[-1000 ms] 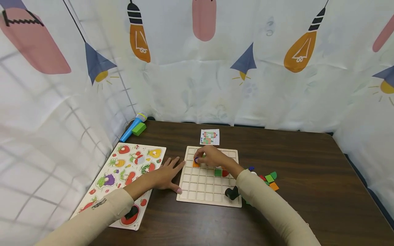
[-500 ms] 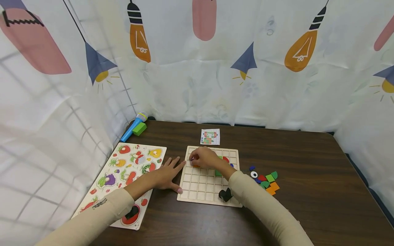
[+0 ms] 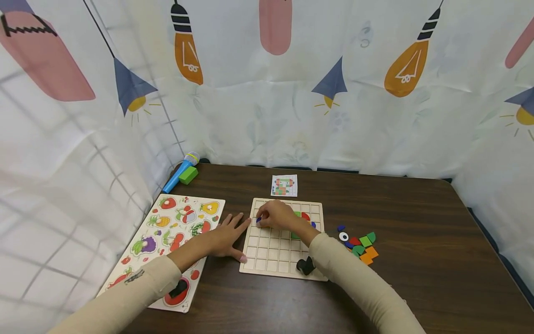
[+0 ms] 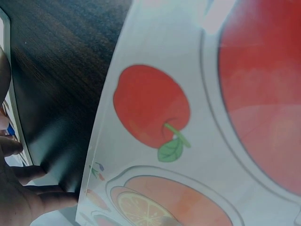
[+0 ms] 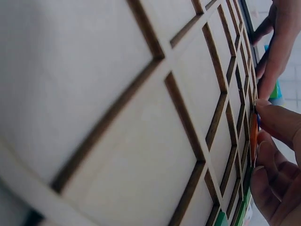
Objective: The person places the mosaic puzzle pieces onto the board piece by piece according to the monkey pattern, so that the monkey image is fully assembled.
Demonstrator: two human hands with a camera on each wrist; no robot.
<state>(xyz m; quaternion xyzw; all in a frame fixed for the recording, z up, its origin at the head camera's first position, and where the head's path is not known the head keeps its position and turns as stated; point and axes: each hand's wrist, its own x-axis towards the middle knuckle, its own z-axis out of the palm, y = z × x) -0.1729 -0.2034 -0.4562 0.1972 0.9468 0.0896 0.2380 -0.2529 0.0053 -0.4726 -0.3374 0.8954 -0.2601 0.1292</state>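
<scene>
My right hand (image 3: 278,215) pinches a small blue piece (image 3: 258,221) between thumb and fingertips, low over the left part of a wooden grid board (image 3: 267,255). In the right wrist view an orange tile (image 5: 254,136) lies in the grid beside these fingers, partly hidden by them. My left hand (image 3: 227,239) lies with fingers spread between the two boards, its thumb and fingertips at the grid board's left edge. Green (image 3: 295,235), red (image 3: 306,216) and blue (image 3: 313,224) pieces sit in the grid right of my right hand, partly covered by the forearm.
Several loose pieces, among them orange tiles (image 3: 369,255) and a white ring-like disc (image 3: 343,236), lie right of the grid board. A pattern card (image 3: 284,186) lies behind it. On the left are a fruit puzzle board (image 3: 167,246), a toy microphone (image 3: 181,172) and a green block (image 3: 188,175).
My right hand has moved slightly left with the blue piece, from over the orange tile towards the board's left edge. The left hand stays in place.
</scene>
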